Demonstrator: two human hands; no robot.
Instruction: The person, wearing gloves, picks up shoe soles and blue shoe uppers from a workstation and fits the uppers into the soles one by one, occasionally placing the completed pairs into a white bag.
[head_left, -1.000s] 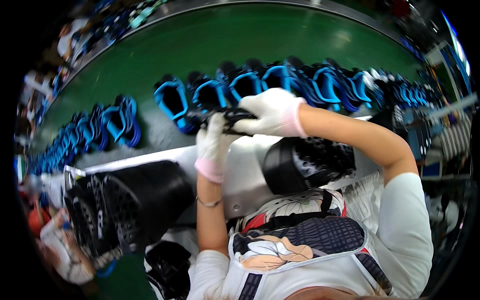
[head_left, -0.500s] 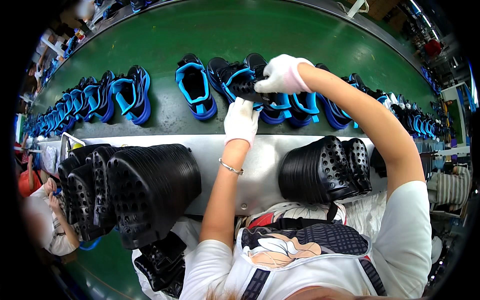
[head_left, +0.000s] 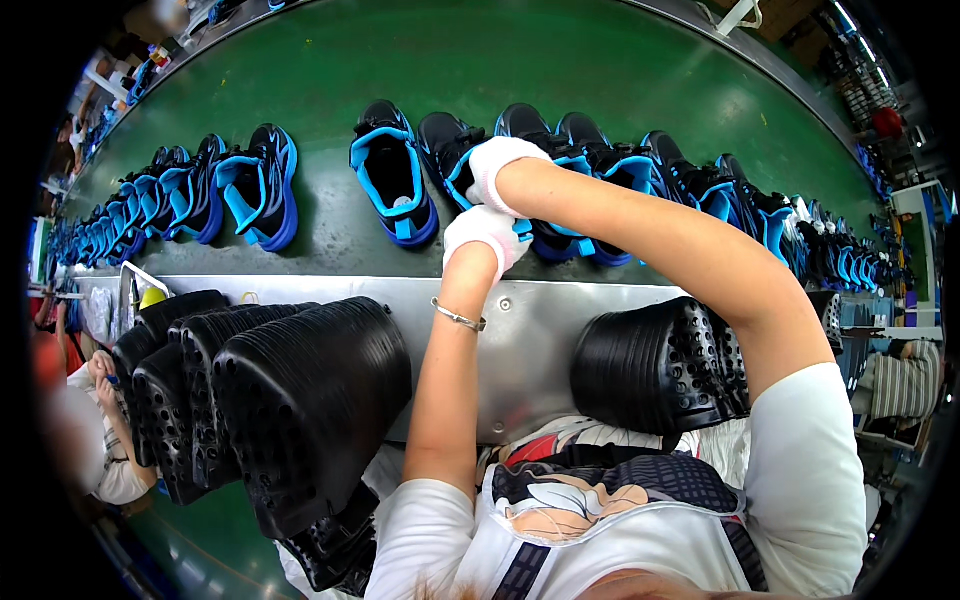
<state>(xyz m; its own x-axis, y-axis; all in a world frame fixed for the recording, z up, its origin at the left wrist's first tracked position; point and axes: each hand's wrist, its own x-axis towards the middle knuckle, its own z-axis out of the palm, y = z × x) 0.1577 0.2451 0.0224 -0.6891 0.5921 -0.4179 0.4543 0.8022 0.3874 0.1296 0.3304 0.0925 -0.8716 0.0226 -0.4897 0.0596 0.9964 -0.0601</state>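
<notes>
Both my hands wear white gloves and meet at a black and blue sneaker [head_left: 442,145] on the green table. My left hand [head_left: 484,240] is closed round the sneaker's heel end, where a bit of blue trim shows beside it. Curled over the shoe's opening, my right hand [head_left: 503,172] is closed, and its fingers and whatever they hold are hidden. To the left stands the other, open sneaker [head_left: 390,180], with bright blue lining and a pale round spot inside. More sneakers [head_left: 580,150] stand close on the right, partly behind my right forearm.
A row of sneakers [head_left: 262,190] runs to the far left, another [head_left: 760,210] to the right. Nested stacks of black perforated plastic shoe inserts [head_left: 310,380] lie on the metal ledge [head_left: 520,340], with another stack [head_left: 650,365] at right. A person [head_left: 110,440] sits at far left.
My right hand has moved left and down over the shoe opening. The black perforated insert it held is now out of sight. My left hand has shifted slightly and closed more.
</notes>
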